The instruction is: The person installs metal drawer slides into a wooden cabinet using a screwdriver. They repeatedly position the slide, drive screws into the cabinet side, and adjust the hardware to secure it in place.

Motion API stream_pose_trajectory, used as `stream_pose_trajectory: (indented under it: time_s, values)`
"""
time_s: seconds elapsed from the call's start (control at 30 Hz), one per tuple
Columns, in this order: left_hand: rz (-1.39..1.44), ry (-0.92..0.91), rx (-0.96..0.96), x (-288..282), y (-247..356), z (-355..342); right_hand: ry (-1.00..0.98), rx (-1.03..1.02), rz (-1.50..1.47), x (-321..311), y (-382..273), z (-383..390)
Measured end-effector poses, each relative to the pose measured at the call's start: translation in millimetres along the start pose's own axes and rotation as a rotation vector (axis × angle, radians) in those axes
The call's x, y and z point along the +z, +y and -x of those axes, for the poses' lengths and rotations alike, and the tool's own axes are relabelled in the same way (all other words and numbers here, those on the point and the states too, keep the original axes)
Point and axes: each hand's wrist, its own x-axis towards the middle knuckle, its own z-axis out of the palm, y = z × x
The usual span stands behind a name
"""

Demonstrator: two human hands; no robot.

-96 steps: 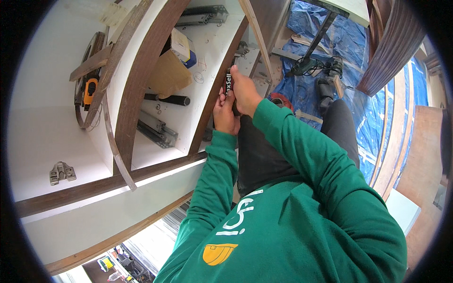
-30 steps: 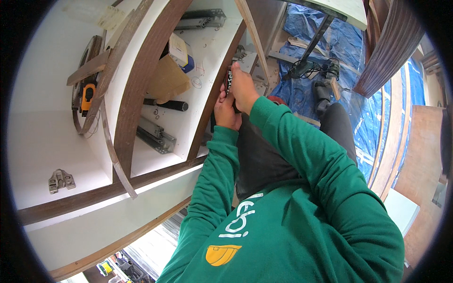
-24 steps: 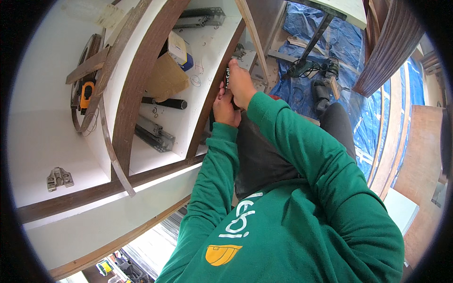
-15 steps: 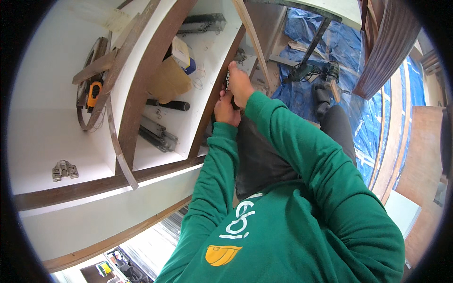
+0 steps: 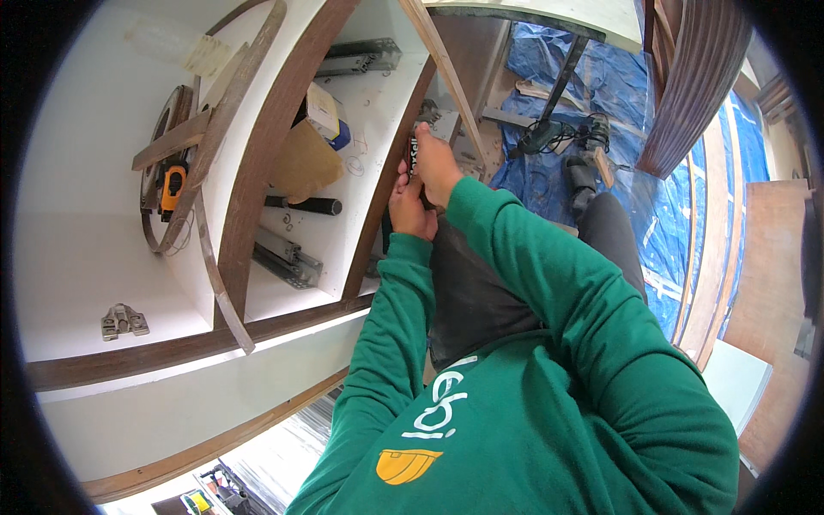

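Note:
My right hand (image 5: 438, 167) and my left hand (image 5: 410, 206) are together at the brown front edge of the white cabinet (image 5: 365, 129). Between them shows a narrow black item (image 5: 413, 156) with pale lettering and an orange-red patch. My right fingers close round it from above, the thumb lying along its upper end. Lower down, my left fingers are curled at the same item. Its lower part is hidden by the hands, so its exact kind cannot be made out. A grey metal hinge (image 5: 428, 110) lies just beyond my right thumb.
Drawer slides (image 5: 287, 257), a black-handled tool (image 5: 305, 205) and a box (image 5: 323, 114) fill the nearby compartment. Further left are an orange tape measure (image 5: 172, 187) and another hinge (image 5: 124, 321). A wooden strip (image 5: 446, 77) slants past my hands. Blue tarp (image 5: 532, 163) and a corded tool (image 5: 592, 133) lie right.
The view has shifted slightly. My hands keep their hold on the black item, which has turned a little so that more of its lettered side shows.

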Motion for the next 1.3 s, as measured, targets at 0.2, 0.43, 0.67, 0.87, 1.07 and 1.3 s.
stream_pose_trajectory:
  time_s: [0.2, 0.43, 0.67, 0.87, 1.07, 1.3]
  values:
    - [-0.005, 0.014, -0.005, 8.7, 3.4, 5.6, -0.013, 0.034, -0.001, -1.9, -2.3, 5.3]
    - [-0.044, 0.047, -0.041, 8.5, 13.7, 15.7, -0.06, 0.016, -0.005, -3.9, 9.5, -2.0]
    - [-0.029, 0.041, -0.012, 8.1, 9.5, 4.8, -0.025, 0.038, -0.029, -1.2, 3.0, -3.6]
    - [-0.004, 0.061, -0.056, 5.5, 11.5, 3.5, 0.037, 0.024, 0.008, 2.8, 8.3, -13.1]
    - [-0.004, 0.072, -0.026, 3.6, 8.9, 1.3, -0.005, 0.029, -0.021, 4.7, 3.8, -7.9]
    - [0.015, 0.059, -0.1, -1.7, 10.2, -2.0, 0.021, 0.012, 0.002, 6.2, 2.1, -7.5]
